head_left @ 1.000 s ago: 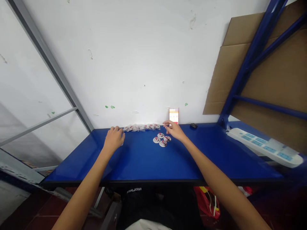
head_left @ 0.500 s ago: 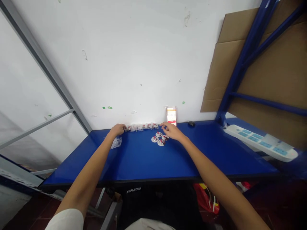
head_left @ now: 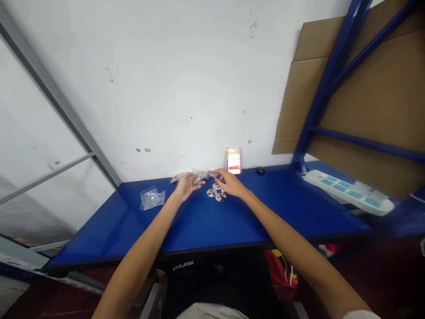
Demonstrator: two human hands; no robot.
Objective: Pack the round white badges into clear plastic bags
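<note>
My left hand (head_left: 186, 187) has its fingers spread beside a row of small clear plastic bags (head_left: 200, 176) with red and silvery contents, partly hidden and blurred by motion. At the row's right end, my right hand (head_left: 229, 182) reaches in with fingers apart, its fingertips at the last bag. Whether they touch it I cannot tell. Below the right hand lie several round silvery-white discs (head_left: 221, 196) with red parts on top, one partly covered by the fingers. Flat clear plastic bags (head_left: 152, 198) rest to the left.
A phone with a lit screen (head_left: 234, 161) leans on the wall behind the blue table (head_left: 212, 226). A black computer mouse (head_left: 260, 170) sits to its right. Farther right are a white power strip (head_left: 348, 191) and a blue metal frame (head_left: 325, 88) with cardboard.
My left hand has moved right along the row from its left end, and its fingers have spread. The bags have shifted and bunched together. My right hand stays near the row's right end.
</note>
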